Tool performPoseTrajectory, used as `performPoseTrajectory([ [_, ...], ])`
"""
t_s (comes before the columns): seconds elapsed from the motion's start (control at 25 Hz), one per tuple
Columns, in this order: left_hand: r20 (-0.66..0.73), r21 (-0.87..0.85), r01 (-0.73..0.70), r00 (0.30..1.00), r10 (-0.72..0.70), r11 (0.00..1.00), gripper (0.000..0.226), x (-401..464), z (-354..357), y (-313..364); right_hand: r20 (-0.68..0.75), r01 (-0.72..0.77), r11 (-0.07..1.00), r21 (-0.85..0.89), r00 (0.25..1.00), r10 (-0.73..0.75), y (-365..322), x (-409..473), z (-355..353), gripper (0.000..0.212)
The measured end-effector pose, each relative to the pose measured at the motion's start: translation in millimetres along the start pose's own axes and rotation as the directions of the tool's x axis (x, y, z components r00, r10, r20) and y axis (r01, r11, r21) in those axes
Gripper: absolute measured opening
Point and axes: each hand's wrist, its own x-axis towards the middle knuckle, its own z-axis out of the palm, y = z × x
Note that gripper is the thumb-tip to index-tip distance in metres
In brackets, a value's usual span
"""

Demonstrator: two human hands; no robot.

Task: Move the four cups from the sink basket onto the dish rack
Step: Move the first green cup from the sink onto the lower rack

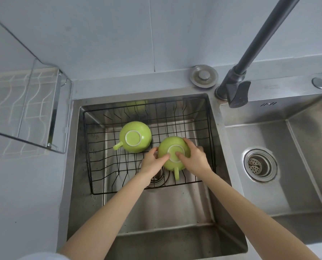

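Observation:
Two green cups lie upside down in the black wire sink basket (pixel 210 128). The far cup (pixel 135 136) rests bottom up with its handle pointing left, and nothing touches it. The near cup (pixel 170 162) has its handle pointing toward me. My left hand (pixel 152 163) grips its left side and my right hand (pixel 194 159) grips its right side, with fingertips on its white base ring. The dish rack (pixel 34 109) stands on the counter at the far left, with no cups visible on it.
The basket sits in the left steel sink bowl (pixel 156 212). A second bowl with a drain strainer (pixel 259 165) lies to the right. A dark faucet (pixel 237 85) rises behind the divider. A round sink plug (pixel 204 76) rests on the back ledge.

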Motion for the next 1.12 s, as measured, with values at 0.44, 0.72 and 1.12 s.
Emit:
performPoseTrajectory([
  [0.44, 0.106, -0.042, -0.224, 0.968, 0.227, 0.974, 0.06, -84.7, -53.6, -5.7, -0.038, 0.098, 0.995, 0.022, 0.995, -0.097, -35.6, -81.2, -6.2, 0.06],
  [0.72, 0.114, 0.149, -0.449, 0.893, 0.436, 0.881, 0.067, -147.7, -95.9, -22.8, -0.057, 0.21, 0.978, 0.005, 0.976, -0.209, -62.8, -140.9, 11.3, 0.057],
  [1.12, 0.095, 0.254, -0.511, 0.858, 0.505, 0.821, 0.07, -187.0, -181.2, -55.4, -0.054, 0.345, 0.938, -0.044, 0.936, -0.347, -109.6, -194.6, 70.7, 0.063],
])
